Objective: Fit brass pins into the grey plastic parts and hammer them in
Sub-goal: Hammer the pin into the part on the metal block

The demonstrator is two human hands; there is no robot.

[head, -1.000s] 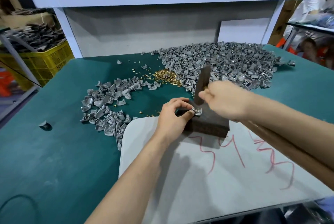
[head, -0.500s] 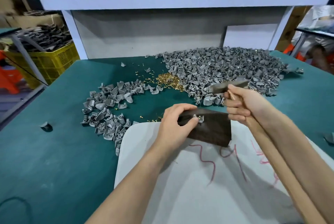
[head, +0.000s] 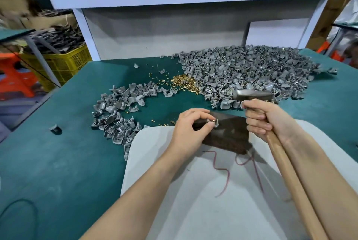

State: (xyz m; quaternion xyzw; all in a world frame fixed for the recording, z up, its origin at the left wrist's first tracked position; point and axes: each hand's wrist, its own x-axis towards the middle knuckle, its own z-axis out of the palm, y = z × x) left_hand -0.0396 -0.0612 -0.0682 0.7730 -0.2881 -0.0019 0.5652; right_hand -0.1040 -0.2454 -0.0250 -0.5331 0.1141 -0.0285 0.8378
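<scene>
Change: hammer [head: 253,95] raised off the block since a second ago, head now level above the table.
Right hand [head: 263,118]: fist clamped round the wooden handle just under the head.
Left hand [head: 190,126]: fingertips pinched on a grey part [head: 214,123], pressing it onto the dark block [head: 230,135].
Pin [head: 212,121]: brass glint on the part, seemingly upright; too small to be sure.
Stock: brass pins [head: 184,83] heaped between two piles of grey parts [head: 248,71].

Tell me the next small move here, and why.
Probably bring the hammer down on the brass pin. The left hand steadies the grey part on the dark block, pin standing proud, while the right hand holds the hammer raised.
</scene>
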